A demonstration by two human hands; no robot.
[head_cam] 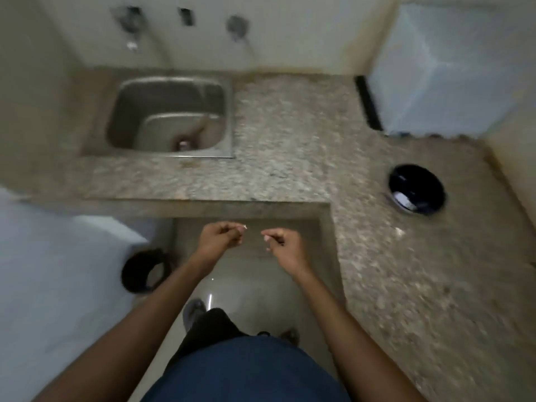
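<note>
counter [290, 126] | l hand [220, 239] + r hand [285, 246] fingers curled, hold unclear | sink [130, 111] back-l, black bowl [432, 184] r

- We find the scene dim throughout, under soft, even indoor light that casts no hard-edged shadows.
- We note one bright glare streak on the glossy floor [209, 300], and a pale sheen on the back wall of the sink [171, 94].
- The recess below the countertop [290, 126] lies in deeper shade.
- Motion blur smears the wall taps [130, 18], the countertop speckle and the black bowl [416, 189].
- The left hand [220, 239] and right hand [285, 246] are the sharpest areas, yet we still find them soft.
- Wide-angle distortion bends the counter edges and stretches the forearms toward the lower corners.
</note>
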